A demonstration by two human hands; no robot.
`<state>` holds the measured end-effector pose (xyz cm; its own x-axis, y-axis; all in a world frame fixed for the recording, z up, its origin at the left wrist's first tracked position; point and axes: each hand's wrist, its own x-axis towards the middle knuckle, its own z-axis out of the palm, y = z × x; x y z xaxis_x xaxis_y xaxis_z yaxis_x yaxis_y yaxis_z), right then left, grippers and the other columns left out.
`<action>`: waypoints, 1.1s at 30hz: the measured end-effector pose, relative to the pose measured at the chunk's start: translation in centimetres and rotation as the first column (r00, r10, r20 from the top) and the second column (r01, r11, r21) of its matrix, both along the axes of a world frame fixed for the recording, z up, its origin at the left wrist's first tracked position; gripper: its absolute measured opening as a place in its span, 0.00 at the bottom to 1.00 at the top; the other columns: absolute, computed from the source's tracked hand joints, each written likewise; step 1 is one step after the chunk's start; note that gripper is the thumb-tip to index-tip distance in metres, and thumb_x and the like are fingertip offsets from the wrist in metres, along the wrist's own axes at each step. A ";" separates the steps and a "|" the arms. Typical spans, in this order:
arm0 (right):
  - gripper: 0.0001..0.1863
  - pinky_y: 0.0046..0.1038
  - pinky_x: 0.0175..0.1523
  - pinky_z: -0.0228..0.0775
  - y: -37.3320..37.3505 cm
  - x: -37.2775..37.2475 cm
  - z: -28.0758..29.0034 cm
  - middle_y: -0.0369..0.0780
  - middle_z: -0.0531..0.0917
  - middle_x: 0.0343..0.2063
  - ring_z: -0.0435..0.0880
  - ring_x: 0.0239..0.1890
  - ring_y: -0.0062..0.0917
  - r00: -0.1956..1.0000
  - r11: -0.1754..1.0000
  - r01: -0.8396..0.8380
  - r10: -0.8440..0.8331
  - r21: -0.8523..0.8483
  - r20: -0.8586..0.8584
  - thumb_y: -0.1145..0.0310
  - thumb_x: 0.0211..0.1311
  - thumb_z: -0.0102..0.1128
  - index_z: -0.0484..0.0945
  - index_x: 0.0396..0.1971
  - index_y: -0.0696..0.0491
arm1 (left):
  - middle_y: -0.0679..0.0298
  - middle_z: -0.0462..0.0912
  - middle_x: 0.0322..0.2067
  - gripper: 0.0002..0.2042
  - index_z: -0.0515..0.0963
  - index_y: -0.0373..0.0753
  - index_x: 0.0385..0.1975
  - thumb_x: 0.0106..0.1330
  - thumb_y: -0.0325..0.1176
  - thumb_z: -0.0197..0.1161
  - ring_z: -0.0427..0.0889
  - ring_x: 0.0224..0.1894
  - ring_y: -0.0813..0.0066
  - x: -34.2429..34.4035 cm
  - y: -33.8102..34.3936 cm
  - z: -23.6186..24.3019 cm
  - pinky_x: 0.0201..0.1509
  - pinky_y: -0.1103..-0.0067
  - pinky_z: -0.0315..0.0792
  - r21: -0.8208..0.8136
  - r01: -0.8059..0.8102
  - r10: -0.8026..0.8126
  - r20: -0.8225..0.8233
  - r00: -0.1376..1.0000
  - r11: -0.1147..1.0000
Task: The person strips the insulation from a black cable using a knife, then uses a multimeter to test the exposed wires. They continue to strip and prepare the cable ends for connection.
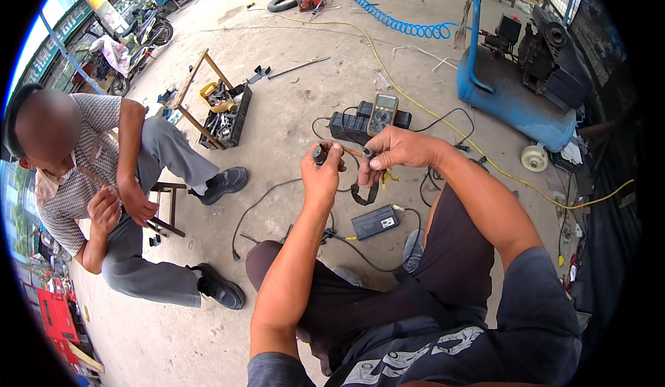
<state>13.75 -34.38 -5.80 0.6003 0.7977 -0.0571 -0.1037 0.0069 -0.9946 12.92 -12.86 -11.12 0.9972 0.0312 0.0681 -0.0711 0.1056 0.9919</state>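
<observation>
My left hand (325, 172) is closed around a small dark cylindrical piece (318, 155), perhaps a connector. My right hand (391, 148) pinches another small dark piece (368, 155), with a black strap-like loop (364, 196) hanging below it. An orange lead runs between the hands. Just beyond them, a multimeter (383, 113) leans on black blocks (346, 127) on the concrete floor, among several cables. A black charger-like box (374, 223) with a cord lies below my hands, between my knees.
A seated person (90, 158) is at left beside a toolbox (225, 127). A blue compressor (516, 113) stands at right, near a white reel (533, 158). A yellow cord and blue coiled hose (388, 20) cross the floor; a tyre (282, 2) and scooters (142, 37) are behind.
</observation>
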 end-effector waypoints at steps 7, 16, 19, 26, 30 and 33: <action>0.14 0.20 0.34 0.71 -0.3 1.8 -2.0 0.37 0.84 0.29 0.78 0.29 0.13 0.853 0.861 0.493 -0.451 -0.124 0.261 0.65 0.70 0.58 0.81 0.43 0.61 | 0.67 0.78 0.24 0.06 0.77 0.32 0.32 0.68 0.29 0.63 0.76 0.25 0.81 0.1 -0.7 0.8 0.31 0.81 0.74 0.121 -0.023 0.007 0.130 0.991 0.992; 0.11 0.25 0.37 0.69 1.1 1.2 -4.1 0.34 0.83 0.24 0.76 0.29 0.14 0.809 0.871 0.480 -0.395 -0.102 0.435 0.65 0.65 0.63 0.84 0.34 0.59 | 0.67 0.79 0.27 0.05 0.79 0.33 0.36 0.67 0.29 0.64 0.74 0.34 0.81 -0.9 -1.2 0.7 0.41 0.80 0.71 0.234 -0.023 -0.044 0.274 0.961 0.972; 0.11 0.24 0.38 0.70 0.7 0.9 -3.6 0.36 0.84 0.25 0.78 0.30 0.14 0.815 0.875 0.474 -0.392 -0.101 0.426 0.66 0.64 0.64 0.83 0.33 0.60 | 0.66 0.79 0.29 0.05 0.78 0.33 0.36 0.67 0.28 0.65 0.74 0.33 0.80 -1.2 -1.2 0.7 0.41 0.80 0.70 0.240 -0.036 -0.034 0.279 0.960 0.970; 0.11 0.22 0.40 0.71 -0.5 -0.3 -0.4 0.35 0.84 0.26 0.80 0.31 0.15 0.859 0.886 0.464 -0.445 -0.015 0.252 0.67 0.63 0.66 0.83 0.34 0.61 | 0.65 0.73 0.29 0.08 0.76 0.34 0.35 0.61 0.25 0.70 0.71 0.31 0.76 -0.8 -0.7 0.9 0.36 0.79 0.68 0.352 -0.174 -0.007 0.456 0.890 0.920; 0.11 0.21 0.39 0.70 -0.4 -0.5 -0.9 0.35 0.84 0.25 0.79 0.29 0.15 0.895 0.917 0.398 -0.397 0.038 0.205 0.67 0.60 0.67 0.82 0.32 0.62 | 0.64 0.71 0.28 0.12 0.73 0.35 0.33 0.56 0.25 0.73 0.68 0.28 0.74 -0.5 -0.6 0.4 0.32 0.76 0.66 0.429 -0.265 0.050 0.450 0.892 0.864; 0.11 0.21 0.38 0.70 -0.4 -0.7 -0.8 0.35 0.83 0.24 0.79 0.29 0.15 0.893 0.914 0.406 -0.401 0.020 0.205 0.68 0.58 0.67 0.82 0.31 0.62 | 0.69 0.67 0.25 0.15 0.70 0.37 0.32 0.56 0.25 0.74 0.65 0.27 0.80 -0.1 -0.6 0.1 0.29 0.80 0.63 0.457 -0.300 0.063 0.465 0.883 0.837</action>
